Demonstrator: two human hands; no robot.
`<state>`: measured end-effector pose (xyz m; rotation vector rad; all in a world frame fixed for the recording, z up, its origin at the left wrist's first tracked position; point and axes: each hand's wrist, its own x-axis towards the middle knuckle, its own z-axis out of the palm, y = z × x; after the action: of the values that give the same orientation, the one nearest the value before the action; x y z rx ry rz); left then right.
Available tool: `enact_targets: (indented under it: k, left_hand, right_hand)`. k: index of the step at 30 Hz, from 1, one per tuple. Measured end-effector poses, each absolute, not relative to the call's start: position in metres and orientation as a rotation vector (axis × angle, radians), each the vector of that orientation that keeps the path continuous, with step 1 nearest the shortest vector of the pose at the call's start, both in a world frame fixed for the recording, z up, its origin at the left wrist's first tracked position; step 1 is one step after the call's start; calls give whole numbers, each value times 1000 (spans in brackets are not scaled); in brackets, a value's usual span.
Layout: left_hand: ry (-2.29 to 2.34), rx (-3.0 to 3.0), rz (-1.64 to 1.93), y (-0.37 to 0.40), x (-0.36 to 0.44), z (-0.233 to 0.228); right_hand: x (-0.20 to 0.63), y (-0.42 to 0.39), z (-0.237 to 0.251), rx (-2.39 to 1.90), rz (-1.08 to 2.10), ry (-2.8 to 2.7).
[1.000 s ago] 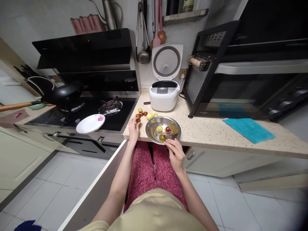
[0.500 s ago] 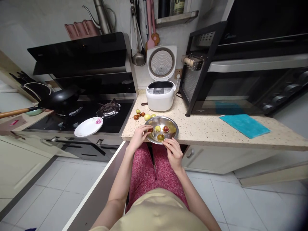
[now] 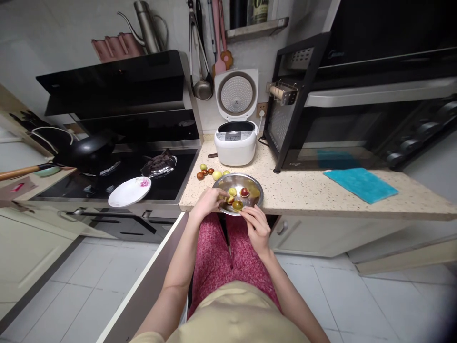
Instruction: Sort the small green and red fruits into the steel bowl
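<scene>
Moving small fruits (image 3: 210,172) into the steel bowl (image 3: 257,190) at centre frame on the desk (image 3: 307,190): left hand (image 3: 207,204) fingers pinching one over the rim, right hand (image 3: 256,227) steadying the near edge (grip unclear). Three already inside, several waiting behind.

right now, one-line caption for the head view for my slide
Left hand reaches into a steel bowl of fruit, right hand at its near rim, more fruit on the counter.

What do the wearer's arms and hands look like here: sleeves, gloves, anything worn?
Both forearms are bare with no sleeves showing. The left hand and right hand are ungloved, and no rings, watch or bands can be made out. A pale yellow-beige top and mottled red-pink trousers show below.
</scene>
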<state>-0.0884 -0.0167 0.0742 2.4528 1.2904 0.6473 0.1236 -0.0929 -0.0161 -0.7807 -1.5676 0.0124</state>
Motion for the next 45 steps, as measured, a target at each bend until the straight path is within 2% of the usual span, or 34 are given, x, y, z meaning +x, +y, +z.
enact_targets:
  k: [4, 9, 14, 26, 34, 45]
  left_hand:
    - [1227, 2453, 816, -18, -92, 73]
    - [1310, 2327, 1269, 0, -98, 61]
    - [1422, 2211, 1391, 41, -104, 39]
    - [1445, 2285, 1241, 60, -101, 9]
    - [1561, 2222, 1283, 58, -99, 11]
    - [1469, 2235, 1311, 48, -97, 16]
  right_hand:
    - [124, -93, -17, -784, 4, -1563]
    - [124, -93, -19, -795, 25, -1579]
    - [123, -93, -19, -789, 16, -1591]
    - [124, -94, -17, -786, -20, -1604]
    - [124, -97, -15, -804, -13, -1604]
    - [125, -98, -13, -807, -11, -1610]
